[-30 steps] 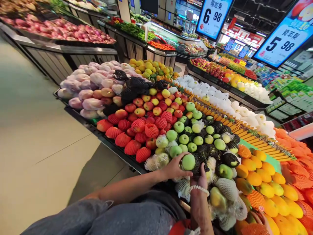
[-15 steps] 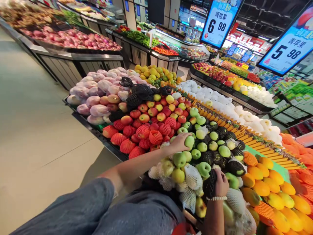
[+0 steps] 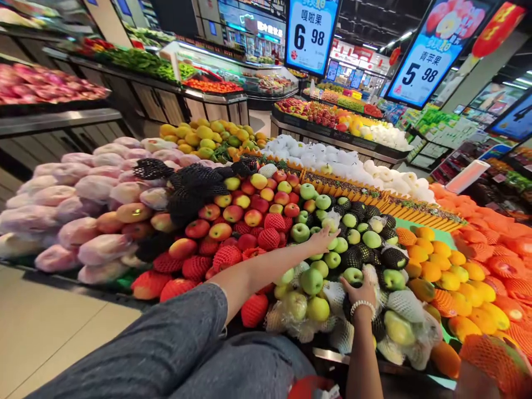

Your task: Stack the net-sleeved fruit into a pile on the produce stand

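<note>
My left hand (image 3: 322, 240) reaches out over the pile of green apples (image 3: 311, 280), fingers stretched and empty, fingertips touching a green apple near the red ones. Lower down, my right hand (image 3: 359, 290), with a white bead bracelet (image 3: 361, 304) on the wrist, rests on the front of the green apple pile. Its fingers curl over a black foam net (image 3: 348, 303) just below a bare green apple (image 3: 352, 275). What lies inside the net is hidden by the hand.
Red apples (image 3: 245, 216), some in red nets, lie to the left, with pink-wrapped fruit (image 3: 83, 210) beyond. Oranges (image 3: 440, 271) fill the right side. White-netted pears (image 3: 399, 327) sit at the front. Price signs (image 3: 310, 33) hang overhead. Bare floor (image 3: 50, 332) runs along the left.
My left hand carried a green apple up the pile, let go of it and now lies open. My right hand kept the black net and shifted slightly up.
</note>
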`<state>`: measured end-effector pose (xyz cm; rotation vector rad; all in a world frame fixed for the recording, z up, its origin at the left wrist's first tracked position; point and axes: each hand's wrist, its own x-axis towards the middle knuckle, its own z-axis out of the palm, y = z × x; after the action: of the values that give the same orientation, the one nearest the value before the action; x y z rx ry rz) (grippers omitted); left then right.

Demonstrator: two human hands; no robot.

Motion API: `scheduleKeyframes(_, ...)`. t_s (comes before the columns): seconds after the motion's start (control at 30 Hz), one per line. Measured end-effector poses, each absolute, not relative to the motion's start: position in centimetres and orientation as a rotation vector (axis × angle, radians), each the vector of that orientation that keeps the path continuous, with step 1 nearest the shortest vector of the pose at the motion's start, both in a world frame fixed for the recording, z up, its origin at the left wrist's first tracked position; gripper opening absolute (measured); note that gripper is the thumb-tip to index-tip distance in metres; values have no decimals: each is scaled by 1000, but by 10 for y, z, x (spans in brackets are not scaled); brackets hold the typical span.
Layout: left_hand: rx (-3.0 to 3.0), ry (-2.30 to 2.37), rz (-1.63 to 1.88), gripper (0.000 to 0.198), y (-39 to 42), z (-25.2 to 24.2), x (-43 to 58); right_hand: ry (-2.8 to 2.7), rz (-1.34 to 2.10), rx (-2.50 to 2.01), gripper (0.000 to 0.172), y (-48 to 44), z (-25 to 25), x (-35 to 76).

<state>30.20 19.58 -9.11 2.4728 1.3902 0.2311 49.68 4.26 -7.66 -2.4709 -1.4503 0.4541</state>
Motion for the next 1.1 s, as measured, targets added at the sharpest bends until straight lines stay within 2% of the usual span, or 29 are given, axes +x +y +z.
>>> scheduleKeyframes(0.1, 2506, 1311, 276, 100, 204, -88, 291, -1503, 425, -2474, 89, 51, -70, 499)
scheduleKeyframes(0.23, 2526, 1312, 396, 59, 227, -72, 268, -1593, 429, -2424, 84, 62, -66, 486)
scheduleKeyframes(0.33, 2521, 1401, 390, 50, 241, -70, 253, -1734, 522, -2437, 77, 70, -70, 471)
scheduleKeyframes(0.53, 2539, 1392, 152, 59, 238, -96, 257, -1809, 637, -2445, 74, 71, -81, 470)
scheduleKeyframes(0.67, 2570, 1412, 131, 47, 235, -104, 264, -1751, 686, -2416, 80, 71, -84, 476)
scheduleKeyframes(0.73, 2590, 1403, 131, 47, 236, -102, 263, -1702, 724, -2382, 86, 69, -85, 475)
scheduleKeyframes(0.9, 2620, 1378, 190, 70, 236, -90, 251, -1577, 563, -2246, 87, 52, -90, 472)
scheduleKeyframes(1.1, 2571, 1365, 239, 92, 236, -79, 236, -1322, 203, -2107, 64, 45, -77, 464)
